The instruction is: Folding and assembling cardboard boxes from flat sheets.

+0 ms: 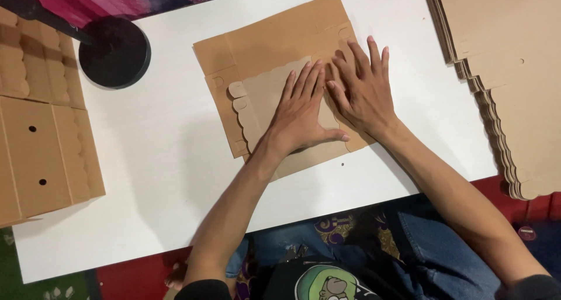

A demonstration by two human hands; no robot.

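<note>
Both your hands lie flat, fingers spread, gripping nothing: the left hand [301,116] and right hand [365,92] press the folded flap down onto the cardboard blank [266,43] at centre frame, likely to hold its crease against the white table [152,154].
</note>
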